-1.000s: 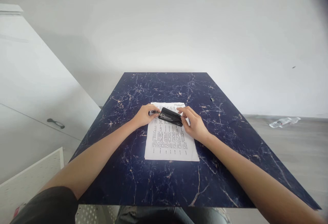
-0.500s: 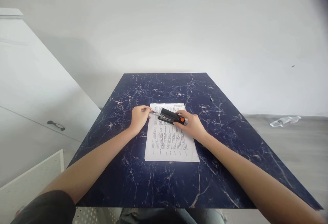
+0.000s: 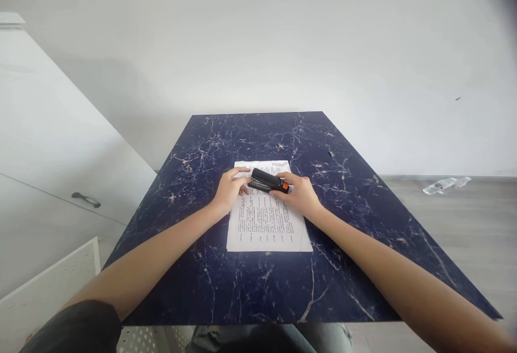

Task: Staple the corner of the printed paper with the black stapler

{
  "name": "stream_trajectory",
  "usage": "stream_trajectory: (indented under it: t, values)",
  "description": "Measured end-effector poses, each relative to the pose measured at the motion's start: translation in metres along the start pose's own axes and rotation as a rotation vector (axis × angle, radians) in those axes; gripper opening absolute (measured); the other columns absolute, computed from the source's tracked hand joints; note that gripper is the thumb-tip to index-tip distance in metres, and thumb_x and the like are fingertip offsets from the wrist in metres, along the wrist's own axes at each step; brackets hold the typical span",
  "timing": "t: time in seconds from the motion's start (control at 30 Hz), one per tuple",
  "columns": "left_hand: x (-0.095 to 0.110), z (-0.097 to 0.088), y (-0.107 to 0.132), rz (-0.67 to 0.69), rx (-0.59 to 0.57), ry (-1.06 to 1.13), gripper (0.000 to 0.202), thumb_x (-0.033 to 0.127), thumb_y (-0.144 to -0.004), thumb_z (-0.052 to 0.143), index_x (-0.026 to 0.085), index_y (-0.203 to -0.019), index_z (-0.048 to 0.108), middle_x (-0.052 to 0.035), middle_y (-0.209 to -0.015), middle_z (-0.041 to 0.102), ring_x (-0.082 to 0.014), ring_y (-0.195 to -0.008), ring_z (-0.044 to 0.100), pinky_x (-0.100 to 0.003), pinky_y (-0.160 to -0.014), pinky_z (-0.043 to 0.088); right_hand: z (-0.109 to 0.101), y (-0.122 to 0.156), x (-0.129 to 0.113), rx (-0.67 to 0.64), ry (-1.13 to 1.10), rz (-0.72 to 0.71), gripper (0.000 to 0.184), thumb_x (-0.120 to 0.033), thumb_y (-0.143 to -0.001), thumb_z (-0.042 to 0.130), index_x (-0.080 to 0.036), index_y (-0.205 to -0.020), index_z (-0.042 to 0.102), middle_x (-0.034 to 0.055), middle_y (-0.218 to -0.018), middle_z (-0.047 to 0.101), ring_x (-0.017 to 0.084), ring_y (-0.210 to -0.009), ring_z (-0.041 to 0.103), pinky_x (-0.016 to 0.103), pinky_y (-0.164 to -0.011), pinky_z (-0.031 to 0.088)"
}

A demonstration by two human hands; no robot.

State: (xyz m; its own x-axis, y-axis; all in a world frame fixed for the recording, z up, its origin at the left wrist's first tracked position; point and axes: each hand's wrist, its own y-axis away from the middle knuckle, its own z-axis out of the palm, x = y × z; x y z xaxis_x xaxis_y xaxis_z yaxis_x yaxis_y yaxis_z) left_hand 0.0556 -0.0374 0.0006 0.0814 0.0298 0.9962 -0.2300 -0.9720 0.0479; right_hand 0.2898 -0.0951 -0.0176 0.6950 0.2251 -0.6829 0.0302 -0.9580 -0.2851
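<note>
A black stapler (image 3: 264,179) with an orange patch near its rear lies slantwise above the printed paper sheets (image 3: 266,226). My right hand (image 3: 301,191) grips its rear end between thumb and fingers. At the stapler's front end is my left hand (image 3: 233,189), its fingers apart and the fingertips at or very near the nose. Whether they touch it is hard to tell. No metal piece shows sticking out of the front now.
The sheets lie on a dark blue marbled table (image 3: 258,288). A small dark scrap (image 3: 332,154) sits toward the table's right side. To the left stands a white cabinet with a black handle (image 3: 86,199); a clear plastic bottle (image 3: 446,185) lies on the floor at right.
My left hand has moved right, up to the stapler's nose, and its pinch has opened. The metal piece it held out of the stapler's front is no longer visible. My right hand keeps its grip.
</note>
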Motion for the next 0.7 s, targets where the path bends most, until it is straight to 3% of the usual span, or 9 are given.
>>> stream_trajectory:
  t: [0.17, 0.3, 0.4, 0.5, 0.7]
  values:
    - [-0.006, -0.004, -0.007, 0.018, -0.07, -0.023, 0.033, 0.024, -0.074, 0.07, 0.018, -0.106, 0.069, 0.0007, -0.06, 0.066, -0.017, -0.051, 0.067, -0.022, -0.048, 0.041, 0.001, -0.001, 0.002, -0.007, 0.018, -0.011, 0.037, -0.041, -0.082, 0.078, -0.026, -0.115, 0.072, 0.0058, -0.101, 0.079, 0.026, -0.09, 0.074, 0.042, -0.086, 0.057]
    - [-0.006, -0.004, -0.006, 0.199, -0.033, -0.141, 0.02, 0.028, -0.083, 0.06, 0.02, -0.101, 0.062, -0.0024, -0.08, 0.074, -0.0153, -0.053, 0.068, -0.023, -0.049, 0.044, -0.002, -0.006, 0.002, -0.075, 0.036, 0.018, 0.057, -0.043, -0.078, 0.082, -0.024, -0.13, 0.065, 0.0083, -0.102, 0.079, 0.029, -0.096, 0.074, 0.043, -0.089, 0.056]
    - [-0.006, -0.009, -0.009, 0.348, 0.058, -0.219, 0.012, 0.03, -0.092, 0.051, 0.02, -0.094, 0.058, -0.002, -0.084, 0.075, -0.0101, -0.048, 0.06, -0.023, -0.05, 0.043, -0.013, -0.01, 0.0, -0.154, 0.071, 0.001, 0.058, -0.04, -0.078, 0.081, -0.024, -0.131, 0.062, 0.0079, -0.102, 0.078, 0.028, -0.095, 0.073, 0.042, -0.087, 0.055]
    - [-0.011, -0.017, -0.018, 0.351, 0.134, -0.231, 0.009, 0.026, -0.089, 0.051, 0.02, -0.088, 0.058, 0.0012, -0.071, 0.068, -0.0094, -0.045, 0.052, -0.023, -0.048, 0.038, -0.039, -0.012, 0.002, -0.281, 0.097, -0.034, 0.053, -0.04, -0.081, 0.078, -0.025, -0.129, 0.062, 0.0071, -0.102, 0.077, 0.025, -0.089, 0.071, 0.039, -0.081, 0.054]
    - [-0.021, -0.023, -0.033, 0.201, 0.122, -0.206, 0.008, 0.023, -0.08, 0.052, 0.021, -0.081, 0.06, 0.0054, -0.06, 0.05, -0.0108, -0.047, 0.046, -0.024, -0.047, 0.032, -0.115, -0.013, 0.031, -0.73, 0.153, 0.023, 0.039, -0.052, -0.083, 0.073, -0.022, -0.108, 0.065, 0.0089, -0.104, 0.073, 0.024, -0.083, 0.067, 0.037, -0.072, 0.051]
